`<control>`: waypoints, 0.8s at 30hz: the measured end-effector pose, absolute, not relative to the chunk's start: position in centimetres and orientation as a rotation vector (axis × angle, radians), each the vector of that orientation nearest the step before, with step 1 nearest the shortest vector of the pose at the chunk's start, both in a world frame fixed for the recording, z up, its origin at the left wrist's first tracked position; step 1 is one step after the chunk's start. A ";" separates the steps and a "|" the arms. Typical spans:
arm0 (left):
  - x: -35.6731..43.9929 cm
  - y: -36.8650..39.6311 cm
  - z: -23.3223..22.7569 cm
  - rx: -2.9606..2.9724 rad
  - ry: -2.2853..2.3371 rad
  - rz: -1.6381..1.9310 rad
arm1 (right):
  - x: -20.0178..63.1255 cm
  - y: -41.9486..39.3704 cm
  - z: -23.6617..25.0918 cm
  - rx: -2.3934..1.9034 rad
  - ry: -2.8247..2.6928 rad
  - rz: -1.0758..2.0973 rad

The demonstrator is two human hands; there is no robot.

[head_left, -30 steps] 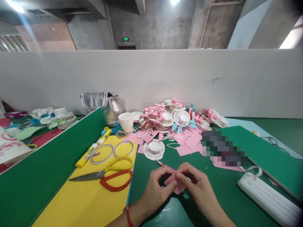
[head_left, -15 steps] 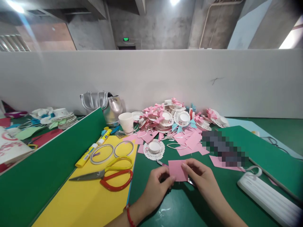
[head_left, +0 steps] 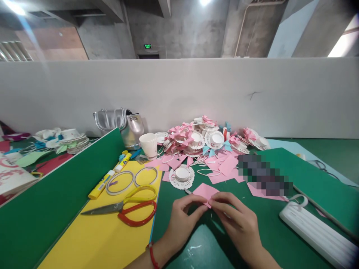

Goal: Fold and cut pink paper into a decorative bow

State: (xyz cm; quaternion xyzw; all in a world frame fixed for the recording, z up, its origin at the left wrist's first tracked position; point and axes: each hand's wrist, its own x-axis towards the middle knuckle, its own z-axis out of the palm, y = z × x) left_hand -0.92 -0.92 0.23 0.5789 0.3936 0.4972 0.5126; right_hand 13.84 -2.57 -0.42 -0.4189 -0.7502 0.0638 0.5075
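Observation:
A small pink square of paper [head_left: 205,191] is held up in front of me, turned so that a corner points down. My left hand [head_left: 186,216] pinches its lower left edge between thumb and fingers. On the other side, my right hand [head_left: 237,216] is closed on the lower right edge, and the fingertips of both hands nearly meet at the bottom corner. Just beyond the paper lies a white paper disc with a scalloped edge and a raised centre [head_left: 182,175]. A thin tool [head_left: 187,191] shows partly behind the pink square.
Scissors [head_left: 131,207], tape rings [head_left: 120,183] and a glue stick [head_left: 101,185] lie on yellow card [head_left: 92,239] at left. A paper cup [head_left: 148,145] stands behind. Decorated discs [head_left: 196,140] and pink sheets [head_left: 228,164] are piled ahead. A face mask [head_left: 314,228] lies right.
The pink square has been turned from upright to corner-down. My right hand has moved from its upper right edge to the lower edge, closer to my left hand.

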 end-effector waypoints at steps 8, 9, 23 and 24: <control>-1.1 -0.8 0.5 1.377 1.056 1.238 | 13.5 -1.4 -0.6 -1.091 -1.517 0.578; -1.2 -0.8 0.5 1.373 1.060 1.241 | 13.5 -1.3 -0.7 -1.112 -1.458 0.671; -1.0 -0.9 0.4 1.359 1.056 1.206 | 12.6 -1.8 0.2 -1.236 -1.211 1.087; -1.0 -0.9 0.3 1.359 1.066 1.213 | 12.5 -1.8 0.0 -1.244 -1.196 1.082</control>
